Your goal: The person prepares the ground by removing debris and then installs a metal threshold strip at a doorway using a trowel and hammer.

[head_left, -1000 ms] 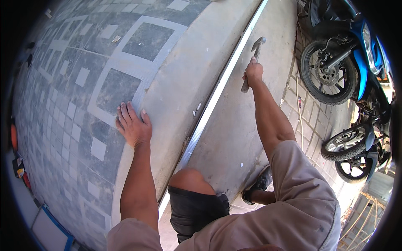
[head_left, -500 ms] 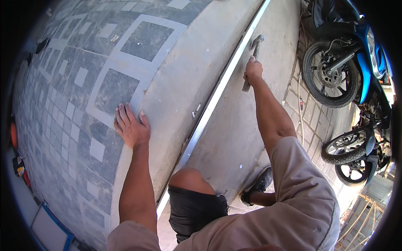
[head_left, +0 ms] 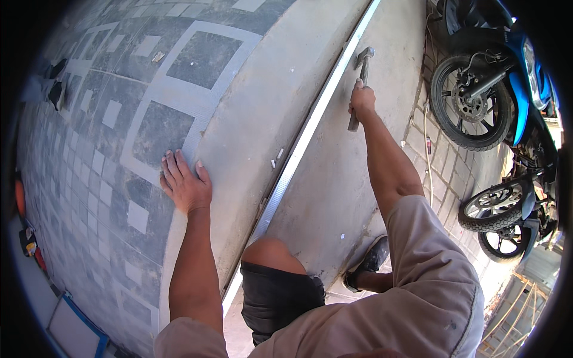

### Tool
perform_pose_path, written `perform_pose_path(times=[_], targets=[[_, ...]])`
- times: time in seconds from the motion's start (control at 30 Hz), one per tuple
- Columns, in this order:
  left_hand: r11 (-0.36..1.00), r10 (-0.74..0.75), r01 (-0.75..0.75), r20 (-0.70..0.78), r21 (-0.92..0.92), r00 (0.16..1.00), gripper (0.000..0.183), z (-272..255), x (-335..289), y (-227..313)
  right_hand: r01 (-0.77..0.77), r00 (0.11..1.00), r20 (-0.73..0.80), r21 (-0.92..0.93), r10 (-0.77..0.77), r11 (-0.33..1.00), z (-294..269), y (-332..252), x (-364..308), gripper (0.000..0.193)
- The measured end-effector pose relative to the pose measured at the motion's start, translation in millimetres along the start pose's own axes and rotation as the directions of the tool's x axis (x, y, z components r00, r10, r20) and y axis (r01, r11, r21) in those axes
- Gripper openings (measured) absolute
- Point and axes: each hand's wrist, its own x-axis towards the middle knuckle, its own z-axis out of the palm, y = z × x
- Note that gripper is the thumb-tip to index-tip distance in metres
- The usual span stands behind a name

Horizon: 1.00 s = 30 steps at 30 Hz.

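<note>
My right hand [head_left: 362,101] is wrapped round the handle of a hammer [head_left: 364,65], its metal head pointing away from me. The hammer is over the grey concrete strip [head_left: 334,179], to the right of a long shiny metal channel [head_left: 310,135]. That channel runs slantwise from the far top down past my knee. Off to the left, my left hand [head_left: 188,184] lies flat with fingers spread at the edge of the patterned grey tiles [head_left: 164,128]. Nothing is in it. Two small white pieces [head_left: 277,159] lie on the concrete just left of the channel.
On the right stand parked motorcycles [head_left: 471,101], beside brick paving [head_left: 436,161] with a pale hose [head_left: 427,143] along it. A person's feet [head_left: 55,83] show at the far left. A blue-edged panel [head_left: 74,328] is at the lower left.
A person's feet and lower legs have come further into view at the far left. My hands and the hammer have barely moved; the view has shifted slightly.
</note>
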Motion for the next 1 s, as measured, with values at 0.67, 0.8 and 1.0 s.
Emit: perform_pose_path(times=[0.67,0.8,1.0], targets=[[1.0,-0.008,0.008,-0.039,0.008,0.999,0.055,-2.4,1.2,-0.9,0.148,0.981,0.127,0.021,-0.149,0.989,-54.6,91.1,-130.9,0.04],[1.0,-0.01,0.01,-0.037,-0.003,0.999,0.055,0.0,-1.8,3.4,0.463,0.878,0.01,-0.275,-0.479,0.843,-84.1,157.6,-206.5,0.041],[0.999,-0.017,0.018,-0.059,0.027,0.998,0.056,3.8,-4.8,-4.2,0.224,0.902,0.365,0.056,-0.229,0.973,-108.4,135.3,-301.3,0.037]])
